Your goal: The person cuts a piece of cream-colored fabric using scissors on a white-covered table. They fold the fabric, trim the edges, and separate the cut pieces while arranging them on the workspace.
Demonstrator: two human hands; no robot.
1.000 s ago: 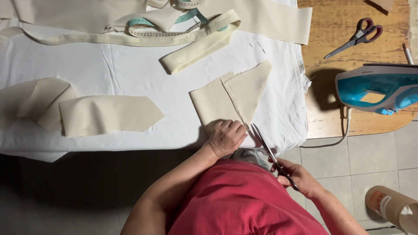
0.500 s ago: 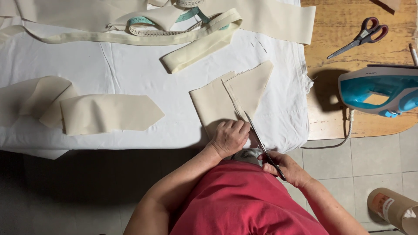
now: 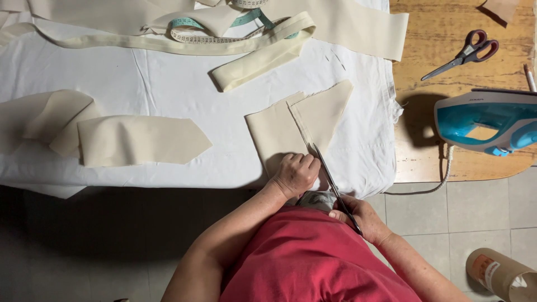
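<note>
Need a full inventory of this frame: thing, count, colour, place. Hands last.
folded fabric piece: 1, cream, near table edge, under the left hand
dark scissors: 1, black blades, along the folded piece's edge, in the right hand
pointed fabric piece: 1, cream, left on the cloth
curved fabric pieces: at least 2, cream, far left
long fabric strips: several, cream, top
measuring tape: 1, teal and white, top, among the strips
table cloth: 1, white, over the table
wooden table: 1, brown, bare at right
red-handled scissors: 1, on the wood, top right
iron: 1, teal and white, right edge
cardboard tube: 1, brown, floor, bottom right
left hand: pressing the folded piece
right hand: gripping the dark scissors
</note>
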